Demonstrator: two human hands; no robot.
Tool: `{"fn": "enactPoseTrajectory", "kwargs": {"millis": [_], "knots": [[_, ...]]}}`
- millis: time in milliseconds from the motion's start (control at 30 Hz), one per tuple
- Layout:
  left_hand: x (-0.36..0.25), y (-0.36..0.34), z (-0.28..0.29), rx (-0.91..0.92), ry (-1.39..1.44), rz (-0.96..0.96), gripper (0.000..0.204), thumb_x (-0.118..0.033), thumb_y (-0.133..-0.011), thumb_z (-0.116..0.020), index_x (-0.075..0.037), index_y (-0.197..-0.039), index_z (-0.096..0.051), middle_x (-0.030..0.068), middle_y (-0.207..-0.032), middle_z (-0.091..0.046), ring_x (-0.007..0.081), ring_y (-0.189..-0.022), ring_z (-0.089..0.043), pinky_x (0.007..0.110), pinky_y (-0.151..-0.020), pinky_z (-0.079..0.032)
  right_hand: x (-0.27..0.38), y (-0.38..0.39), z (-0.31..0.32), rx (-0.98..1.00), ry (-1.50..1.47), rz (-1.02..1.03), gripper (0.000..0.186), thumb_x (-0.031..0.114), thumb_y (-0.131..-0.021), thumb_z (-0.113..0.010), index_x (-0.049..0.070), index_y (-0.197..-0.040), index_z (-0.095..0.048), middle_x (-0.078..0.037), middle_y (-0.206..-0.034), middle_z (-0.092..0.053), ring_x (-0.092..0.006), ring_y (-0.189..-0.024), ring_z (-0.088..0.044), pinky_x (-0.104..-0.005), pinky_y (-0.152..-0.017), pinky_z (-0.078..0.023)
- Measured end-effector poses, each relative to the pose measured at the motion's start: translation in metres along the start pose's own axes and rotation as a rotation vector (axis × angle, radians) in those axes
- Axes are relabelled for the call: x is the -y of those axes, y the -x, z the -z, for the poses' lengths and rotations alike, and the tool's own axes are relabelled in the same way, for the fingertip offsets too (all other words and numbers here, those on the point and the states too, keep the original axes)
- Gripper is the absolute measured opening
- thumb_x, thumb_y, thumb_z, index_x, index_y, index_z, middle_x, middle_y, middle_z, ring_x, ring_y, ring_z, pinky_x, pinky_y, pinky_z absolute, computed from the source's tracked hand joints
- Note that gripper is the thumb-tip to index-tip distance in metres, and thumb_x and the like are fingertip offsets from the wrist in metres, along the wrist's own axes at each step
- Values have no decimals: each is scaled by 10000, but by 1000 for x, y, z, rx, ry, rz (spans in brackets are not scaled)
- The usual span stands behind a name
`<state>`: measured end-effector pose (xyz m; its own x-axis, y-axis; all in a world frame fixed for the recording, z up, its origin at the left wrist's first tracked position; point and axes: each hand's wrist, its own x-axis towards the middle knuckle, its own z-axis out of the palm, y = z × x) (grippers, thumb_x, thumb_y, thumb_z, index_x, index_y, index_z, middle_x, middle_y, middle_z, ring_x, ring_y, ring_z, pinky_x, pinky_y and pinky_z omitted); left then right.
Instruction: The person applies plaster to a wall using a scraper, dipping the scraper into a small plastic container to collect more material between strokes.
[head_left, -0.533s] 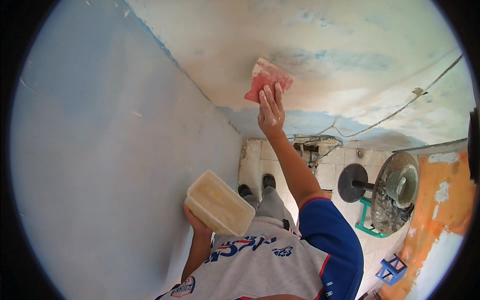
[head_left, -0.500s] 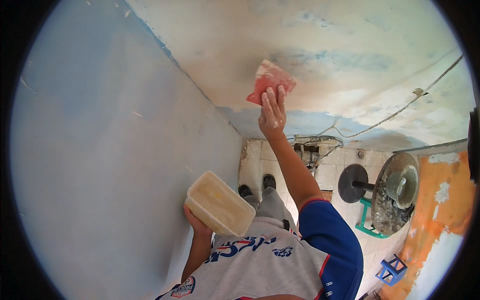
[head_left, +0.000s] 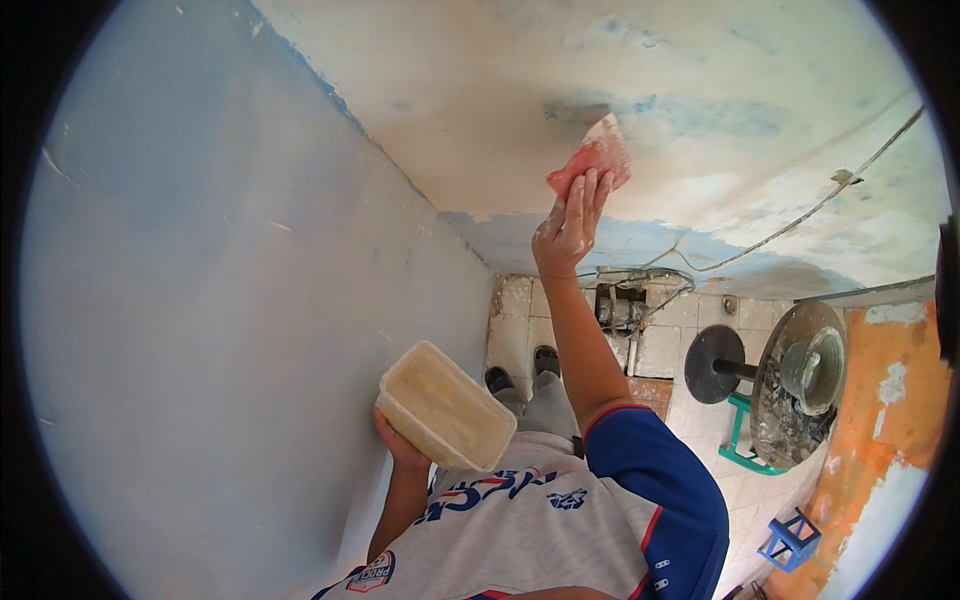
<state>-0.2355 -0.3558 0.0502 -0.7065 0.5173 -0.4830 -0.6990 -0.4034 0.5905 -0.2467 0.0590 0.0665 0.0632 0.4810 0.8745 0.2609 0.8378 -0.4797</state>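
Observation:
A red putty spreader [head_left: 598,158], smeared with white, is pinched in my right hand [head_left: 570,225], fingers laid along its face. Its upper end is at the patchy cream and blue wall [head_left: 480,110] in front of me; whether it touches is hard to tell. Close to my body, my left hand [head_left: 402,445] grips the side of a translucent rectangular plastic tub [head_left: 447,408]. The tub is tilted, and off-white residue coats its inside. Part of my left hand is hidden under the tub.
A blue-grey wall [head_left: 230,300] rises close on my left. A cable [head_left: 800,222] hangs across the front wall. On the tiled floor stand a motor-like machine [head_left: 622,310], a round table [head_left: 775,430] carrying a bucket [head_left: 812,372], a green stool [head_left: 735,440] and a blue stool [head_left: 790,540].
My right hand has moved the spreader to the right along the wall and turned it more edge-on. The tub in my left hand has hardly shifted.

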Motion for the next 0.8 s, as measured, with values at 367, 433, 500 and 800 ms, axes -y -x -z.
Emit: {"fn": "enactPoseTrajectory", "kwargs": {"millis": [367, 433, 500, 800], "knots": [[-2, 0, -4, -54, -32, -8, 769, -686, -1041, -339, -128, -1551, -476, 113, -1547, -539, 320, -1397, -541, 486, -1143, -474, -1, 20, -26, -28, -44, 42, 368, -57, -961, -601, -58, -1323, -660, -245, -1477, -604, -562, -1444, -443, -608, -1166, -416], [-3, 2, -6, 44, -25, -13, 759, -675, -1049, -327, -125, -1550, -477, 112, -1551, -536, 323, -1400, -539, 487, -1148, -471, -5, 19, -23, 73, -9, 8, 347, -38, -974, -595, -50, -1313, -668, -243, -1464, -611, -562, -1436, -453, -607, -1158, -431], [-3, 3, -8, -2, -21, 7, 755, -671, -1052, -322, -126, -1550, -477, 113, -1553, -534, 324, -1403, -537, 487, -1153, -467, -9, 16, -19, 181, 27, -60, 337, -21, -984, -598, -39, -1312, -674, -235, -1440, -628, -542, -1427, -477, -587, -1147, -458], [-3, 0, -9, 16, -33, 15, 772, -688, -1046, -338, -125, -1559, -470, 119, -1562, -528, 331, -1408, -533, 488, -1159, -460, -16, 5, -11, -3, 37, 80, 329, -39, -986, -605, -37, -1305, -688, -276, -1455, -609, -539, -1448, -453, -603, -1177, -408]]}}
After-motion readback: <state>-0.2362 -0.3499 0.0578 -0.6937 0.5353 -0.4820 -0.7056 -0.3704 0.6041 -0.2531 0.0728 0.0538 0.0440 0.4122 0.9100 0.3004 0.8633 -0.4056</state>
